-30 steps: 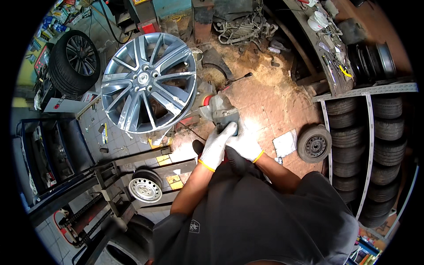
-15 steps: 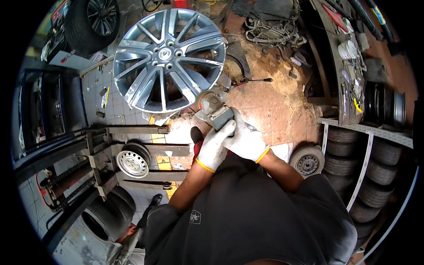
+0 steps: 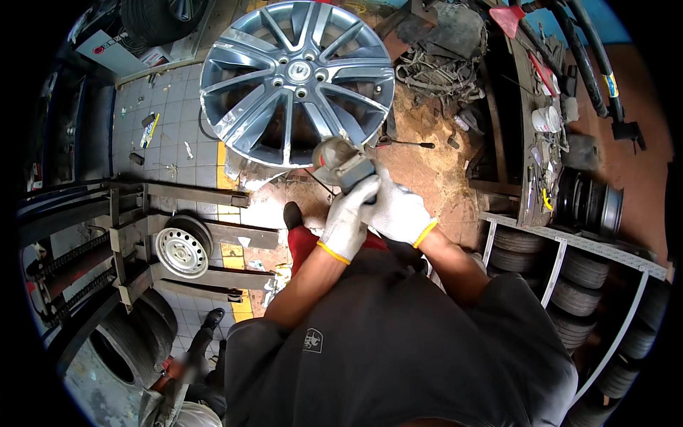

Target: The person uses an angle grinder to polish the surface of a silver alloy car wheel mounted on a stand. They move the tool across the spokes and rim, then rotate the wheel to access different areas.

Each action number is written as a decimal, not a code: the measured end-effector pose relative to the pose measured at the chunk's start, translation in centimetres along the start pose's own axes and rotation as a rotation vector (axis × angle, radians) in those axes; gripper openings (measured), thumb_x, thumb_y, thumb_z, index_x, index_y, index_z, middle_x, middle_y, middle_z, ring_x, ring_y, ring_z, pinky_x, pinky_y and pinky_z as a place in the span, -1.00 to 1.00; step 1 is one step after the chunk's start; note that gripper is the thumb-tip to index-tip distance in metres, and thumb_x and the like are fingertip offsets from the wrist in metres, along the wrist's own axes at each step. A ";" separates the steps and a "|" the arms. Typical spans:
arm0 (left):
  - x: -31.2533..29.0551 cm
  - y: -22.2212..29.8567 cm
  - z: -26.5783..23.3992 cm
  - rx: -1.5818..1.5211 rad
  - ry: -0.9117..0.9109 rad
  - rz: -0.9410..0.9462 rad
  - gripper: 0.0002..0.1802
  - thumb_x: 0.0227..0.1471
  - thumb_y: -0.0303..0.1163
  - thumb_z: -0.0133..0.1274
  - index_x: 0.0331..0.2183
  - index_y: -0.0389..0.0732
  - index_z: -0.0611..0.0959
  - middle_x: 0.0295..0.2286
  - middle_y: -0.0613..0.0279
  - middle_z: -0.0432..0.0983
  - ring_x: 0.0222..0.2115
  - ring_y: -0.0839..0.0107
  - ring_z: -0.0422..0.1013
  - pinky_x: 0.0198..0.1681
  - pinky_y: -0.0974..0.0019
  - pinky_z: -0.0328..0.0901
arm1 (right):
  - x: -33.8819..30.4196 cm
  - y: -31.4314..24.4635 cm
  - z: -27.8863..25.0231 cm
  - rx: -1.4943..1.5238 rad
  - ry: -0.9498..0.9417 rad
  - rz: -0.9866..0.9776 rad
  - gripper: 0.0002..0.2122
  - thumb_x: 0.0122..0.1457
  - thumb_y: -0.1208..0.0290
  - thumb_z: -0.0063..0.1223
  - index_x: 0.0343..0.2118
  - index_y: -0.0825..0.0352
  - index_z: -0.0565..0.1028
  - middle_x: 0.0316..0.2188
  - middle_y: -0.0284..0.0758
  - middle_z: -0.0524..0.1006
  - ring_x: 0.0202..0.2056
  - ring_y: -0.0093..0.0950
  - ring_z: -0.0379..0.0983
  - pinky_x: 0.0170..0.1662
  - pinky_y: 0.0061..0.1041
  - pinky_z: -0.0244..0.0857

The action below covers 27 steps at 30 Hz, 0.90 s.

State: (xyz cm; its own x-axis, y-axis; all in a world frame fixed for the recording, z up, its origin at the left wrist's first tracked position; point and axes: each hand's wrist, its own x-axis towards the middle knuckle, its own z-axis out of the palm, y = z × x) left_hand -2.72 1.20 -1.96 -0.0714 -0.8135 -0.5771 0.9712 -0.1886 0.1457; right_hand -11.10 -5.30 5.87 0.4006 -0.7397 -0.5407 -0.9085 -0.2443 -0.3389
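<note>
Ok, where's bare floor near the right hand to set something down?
Likely the brown floor between the right hand, the black-handled rod and the tyre rack. The grey tiles left of the alloy wheel have bare stretches between scattered bits. Crowded: the bench, and around the tangled parts.

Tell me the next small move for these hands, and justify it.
Perhaps bring the power tool lightly against the lower edge of the silver-grey wheel: the left hand and right hand both grip it, and it overlaps that edge in view, though contact is unclear.
</note>
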 end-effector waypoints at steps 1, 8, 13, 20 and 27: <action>-0.5 -0.3 0.1 0.008 0.013 0.009 -0.59 0.05 -0.36 0.25 -0.07 -0.28 0.57 -0.20 0.21 0.57 -0.17 0.41 0.50 -0.08 0.31 0.40 | -0.4 0.3 0.2 -0.002 -0.015 0.012 -0.16 -0.02 0.12 0.20 0.30 0.34 0.09 -0.26 0.11 0.59 -0.19 0.04 0.56 -0.07 -0.10 0.43; 1.1 -0.3 -0.1 0.033 -0.044 -0.007 -0.55 -0.01 -0.31 0.32 -0.10 -0.31 0.61 -0.19 0.20 0.58 -0.17 0.40 0.51 -0.06 0.34 0.38 | -0.1 0.4 -0.2 0.000 -0.005 0.095 -0.23 -0.01 0.10 0.14 0.25 0.35 0.14 -0.21 0.13 0.58 -0.09 0.05 0.53 0.00 -0.09 0.40; 1.9 -0.4 0.3 0.015 -0.033 -0.009 -0.51 -0.03 -0.29 0.34 -0.09 -0.36 0.62 -0.20 0.17 0.59 -0.21 0.42 0.52 -0.10 0.36 0.39 | 0.7 -0.1 -1.2 -0.017 0.017 0.065 -0.36 -0.01 0.12 0.14 0.09 0.41 0.28 -0.24 0.15 0.58 -0.11 0.07 0.53 -0.03 -0.08 0.40; 1.4 -0.6 1.8 0.044 0.007 -0.020 -0.66 0.10 -0.34 0.21 -0.11 -0.31 0.60 -0.24 0.22 0.59 -0.24 0.42 0.53 -0.14 0.38 0.42 | 1.5 -0.9 -2.2 -0.011 -0.024 0.070 -0.37 -0.01 0.11 0.15 0.04 0.47 0.30 -0.23 0.16 0.57 -0.14 0.05 0.54 -0.07 -0.08 0.42; 1.1 -0.6 1.6 -0.011 -0.016 -0.058 -0.58 0.03 -0.30 0.29 -0.11 -0.33 0.63 -0.23 0.21 0.59 -0.25 0.43 0.53 -0.17 0.39 0.40 | -0.4 -0.1 -2.2 0.005 -0.004 0.109 -0.31 -0.01 0.12 0.15 0.16 0.36 0.24 -0.20 0.08 0.59 -0.10 0.03 0.53 -0.02 -0.13 0.40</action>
State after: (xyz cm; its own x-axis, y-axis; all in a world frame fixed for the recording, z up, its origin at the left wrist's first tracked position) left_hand -3.75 -0.50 -1.42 -0.1315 -0.8102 -0.5713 0.9676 -0.2301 0.1036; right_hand -11.43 -6.36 7.79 0.2998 -0.7590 -0.5779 -0.9461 -0.1591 -0.2820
